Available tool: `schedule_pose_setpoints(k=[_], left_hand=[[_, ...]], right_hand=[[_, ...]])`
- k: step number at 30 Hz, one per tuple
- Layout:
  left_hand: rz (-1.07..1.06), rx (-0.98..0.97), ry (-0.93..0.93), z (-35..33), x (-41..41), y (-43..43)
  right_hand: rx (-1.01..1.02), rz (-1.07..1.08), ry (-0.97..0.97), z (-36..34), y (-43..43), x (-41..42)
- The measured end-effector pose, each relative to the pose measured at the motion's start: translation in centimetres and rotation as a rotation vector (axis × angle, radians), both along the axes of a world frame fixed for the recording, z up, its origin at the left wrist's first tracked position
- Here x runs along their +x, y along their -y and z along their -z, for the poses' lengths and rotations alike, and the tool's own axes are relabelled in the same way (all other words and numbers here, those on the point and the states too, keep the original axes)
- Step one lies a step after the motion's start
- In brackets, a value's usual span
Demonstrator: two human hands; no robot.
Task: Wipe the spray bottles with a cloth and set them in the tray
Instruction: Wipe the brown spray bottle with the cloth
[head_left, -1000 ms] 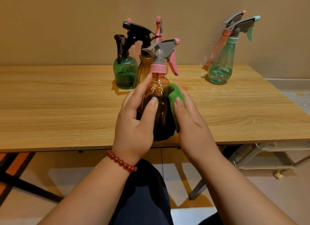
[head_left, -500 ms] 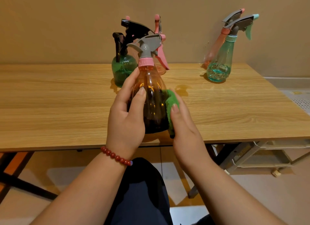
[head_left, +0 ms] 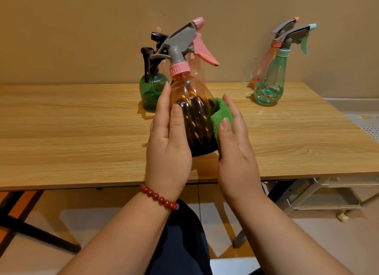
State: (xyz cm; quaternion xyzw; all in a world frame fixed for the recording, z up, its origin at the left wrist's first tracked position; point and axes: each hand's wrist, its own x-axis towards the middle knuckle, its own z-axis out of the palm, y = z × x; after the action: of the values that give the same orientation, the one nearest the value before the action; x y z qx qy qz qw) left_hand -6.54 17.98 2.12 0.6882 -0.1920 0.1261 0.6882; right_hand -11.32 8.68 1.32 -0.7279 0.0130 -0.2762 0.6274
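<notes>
An orange ribbed spray bottle [head_left: 194,112] with a grey head and pink trigger is held above the wooden table [head_left: 71,135], tilted a little to the left. My left hand [head_left: 170,143] grips its left side, thumb across the front. Against its right side my right hand [head_left: 235,149] presses a folded green cloth [head_left: 220,116]. Behind stand a green bottle [head_left: 150,90] with a black head and other bottles mostly hidden. At the back right are a teal bottle [head_left: 272,79] and a pink bottle [head_left: 264,65] leaning on the wall.
A light-coloured tray rack [head_left: 320,194] sits on the floor under the table's right end. Black table legs [head_left: 41,233] cross the floor at lower left. My dark-clothed lap is below the table's front edge.
The orange bottle has turned in my hands, so its pink nozzle and trigger now point up and to the right. The cloth hand has slid around the bottle's right side.
</notes>
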Motion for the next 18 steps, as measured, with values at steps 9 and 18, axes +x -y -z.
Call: schedule_pose_setpoints(k=[9, 18], left_hand=[[0.111, -0.157, 0.025, 0.2, 0.2, -0.1], [0.086, -0.032, 0.097, 0.3, 0.2, -0.1]], right_hand=[[0.117, -0.052, -0.084, -0.7, 1.0, 0.2], [0.06, -0.087, -0.041, -1.2, 1.0, 0.7]])
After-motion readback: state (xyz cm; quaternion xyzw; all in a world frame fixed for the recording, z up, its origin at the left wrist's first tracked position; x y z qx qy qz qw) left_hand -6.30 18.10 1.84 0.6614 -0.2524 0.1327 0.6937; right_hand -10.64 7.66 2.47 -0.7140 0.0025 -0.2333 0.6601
